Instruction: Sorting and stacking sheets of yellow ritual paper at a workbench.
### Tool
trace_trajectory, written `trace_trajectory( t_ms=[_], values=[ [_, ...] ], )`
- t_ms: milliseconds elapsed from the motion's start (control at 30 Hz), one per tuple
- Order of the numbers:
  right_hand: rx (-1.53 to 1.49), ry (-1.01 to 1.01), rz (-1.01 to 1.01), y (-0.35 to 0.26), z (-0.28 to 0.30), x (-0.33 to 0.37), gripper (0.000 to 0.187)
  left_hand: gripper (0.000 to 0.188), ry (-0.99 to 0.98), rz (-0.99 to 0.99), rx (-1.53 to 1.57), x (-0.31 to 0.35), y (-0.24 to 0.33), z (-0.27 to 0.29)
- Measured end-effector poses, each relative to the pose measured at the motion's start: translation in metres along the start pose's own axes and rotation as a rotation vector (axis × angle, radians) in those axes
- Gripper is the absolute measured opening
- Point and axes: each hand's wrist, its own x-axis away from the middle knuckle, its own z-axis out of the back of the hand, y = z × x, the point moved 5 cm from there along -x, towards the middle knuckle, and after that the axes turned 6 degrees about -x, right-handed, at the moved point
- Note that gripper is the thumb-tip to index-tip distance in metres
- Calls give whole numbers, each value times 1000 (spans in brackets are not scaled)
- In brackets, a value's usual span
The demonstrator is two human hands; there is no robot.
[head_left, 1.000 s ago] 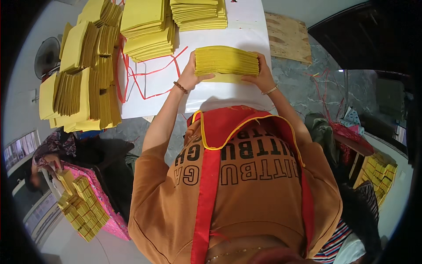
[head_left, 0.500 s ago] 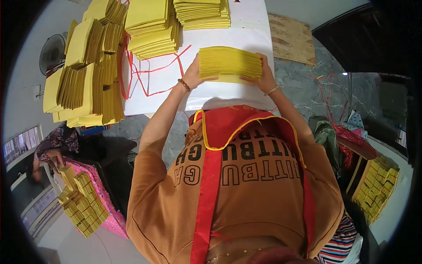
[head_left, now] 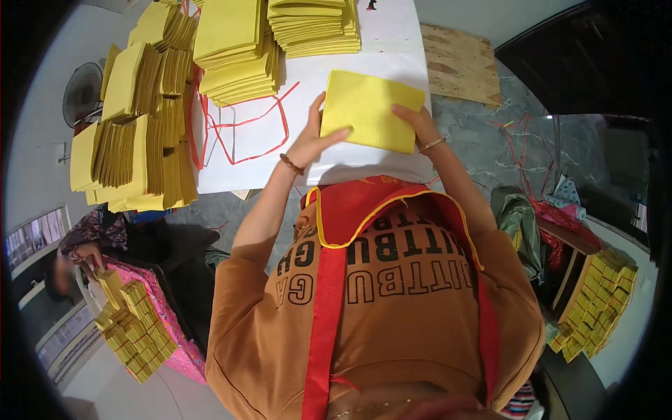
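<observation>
A thick stack of yellow paper (head_left: 371, 108) sits between my hands at the right part of the white table (head_left: 329, 164), its flat top face turned up. My left hand (head_left: 315, 136) grips its left side, thumb lying over the near left corner. On the right side my right hand (head_left: 418, 126) holds it, thumb on the top face and fingers hidden behind or below. Whether the stack rests on the table or is slightly raised, I cannot tell. Red plastic string (head_left: 241, 124) lies loosely looped on the table, left of my left hand.
Piles of folded yellow paper (head_left: 227, 35) cover the table's far and left side, with more upright bundles (head_left: 115, 154) at its left edge. A wooden board (head_left: 462, 64) lies right of the table. Bundled yellow stacks (head_left: 598, 301) stand lower right. Another person's hand (head_left: 87, 253) shows at left.
The stack has tipped over in my hands: its layered edges faced me before, and now its flat face shows. My right thumb has moved onto the top face.
</observation>
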Motion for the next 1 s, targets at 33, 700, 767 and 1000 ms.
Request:
trace_trajectory(
  t_ms=[33, 700, 767, 1000],
  values=[
    [8, -27, -16, 2, -1, -2, 41, 96, -3, -38, -101, 2, 3, -5],
    [126, 99, -110, 13, -1, -21, 57, 83, 128, 169, 184, 1, -24, 5],
    [94, 238, -81, 12, 6, -25, 61, 83, 123, 167, 154, -1, -20, 6],
    [176, 90, -151, 22, 15, -47, 63, 84, 112, 210, 97, 0, -12, 9]
  ],
)
